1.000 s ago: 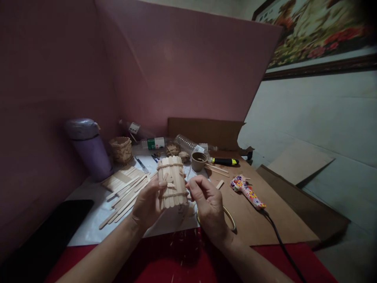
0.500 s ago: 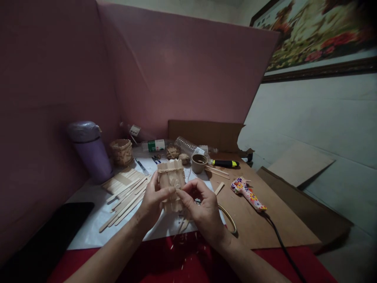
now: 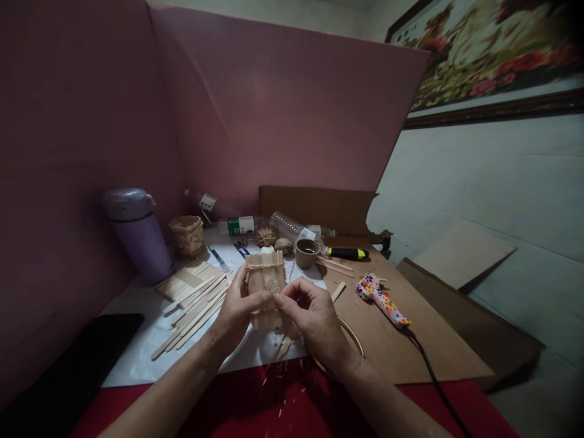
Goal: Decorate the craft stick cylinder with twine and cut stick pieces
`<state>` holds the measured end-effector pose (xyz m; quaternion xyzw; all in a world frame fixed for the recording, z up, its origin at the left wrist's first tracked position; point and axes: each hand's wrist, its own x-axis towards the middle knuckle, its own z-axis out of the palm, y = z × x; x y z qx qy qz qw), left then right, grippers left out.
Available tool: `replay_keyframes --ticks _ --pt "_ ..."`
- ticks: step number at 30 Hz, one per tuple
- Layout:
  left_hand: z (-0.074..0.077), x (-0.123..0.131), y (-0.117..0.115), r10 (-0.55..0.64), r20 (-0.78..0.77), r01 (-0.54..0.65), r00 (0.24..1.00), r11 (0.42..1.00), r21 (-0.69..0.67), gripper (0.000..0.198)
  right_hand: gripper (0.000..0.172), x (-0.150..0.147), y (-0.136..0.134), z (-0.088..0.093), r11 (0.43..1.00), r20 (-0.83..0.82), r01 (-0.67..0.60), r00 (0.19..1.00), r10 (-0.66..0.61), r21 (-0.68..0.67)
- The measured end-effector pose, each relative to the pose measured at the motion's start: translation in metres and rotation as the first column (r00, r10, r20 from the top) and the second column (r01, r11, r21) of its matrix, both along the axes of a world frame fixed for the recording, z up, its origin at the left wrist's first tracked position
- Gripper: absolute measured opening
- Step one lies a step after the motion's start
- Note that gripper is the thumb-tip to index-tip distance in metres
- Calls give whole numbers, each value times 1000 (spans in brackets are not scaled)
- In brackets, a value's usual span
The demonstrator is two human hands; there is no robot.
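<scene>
A small holder made of wooden sticks (image 3: 262, 280), with twine round its upper part, is held upright in front of me. My left hand (image 3: 237, 301) grips its left side, the thumb lying across the front. On the right, my right hand (image 3: 310, 310) pinches with thumb and forefinger at small pale petal-like pieces (image 3: 272, 287) on the holder's front. What lies between those fingertips is too small to make out. Loose wooden sticks (image 3: 196, 313) lie to the left of my left hand.
A purple tumbler (image 3: 143, 243) and a woven-looking basket (image 3: 187, 236) stand at the left. Behind the hands are plastic bottles (image 3: 289, 226), a cup (image 3: 307, 252) and a yellow-black cutter (image 3: 347, 252). A flowered glue gun (image 3: 383, 301) with a black cord lies on cardboard at the right.
The holder and both hands have barely moved. The whole view has shifted very slightly, and the fingers stay at the same place on the holder's front.
</scene>
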<state>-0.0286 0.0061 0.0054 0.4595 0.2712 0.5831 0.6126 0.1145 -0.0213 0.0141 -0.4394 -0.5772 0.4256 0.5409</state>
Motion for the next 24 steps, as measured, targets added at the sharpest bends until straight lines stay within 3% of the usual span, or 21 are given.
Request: replay_keyframes --ticks 10,14,18,24 --pt "15 3 -7 5 10 -2 1000 978 -208 51 27 3 7 -3 1000 35 -16 999 16 4" --pt "15 3 -6 -16 37 24 999 970 -242 49 29 5 9 -1 999 -86 -46 995 43 -25" --pt "14 0 -5 -69 40 77 997 964 -253 48 32 7 10 1 999 -258 25 966 -32 -29" --pt "20 -3 -4 9 22 -3 1000 960 -279 53 32 10 14 -2 988 -364 154 920 -147 -9"
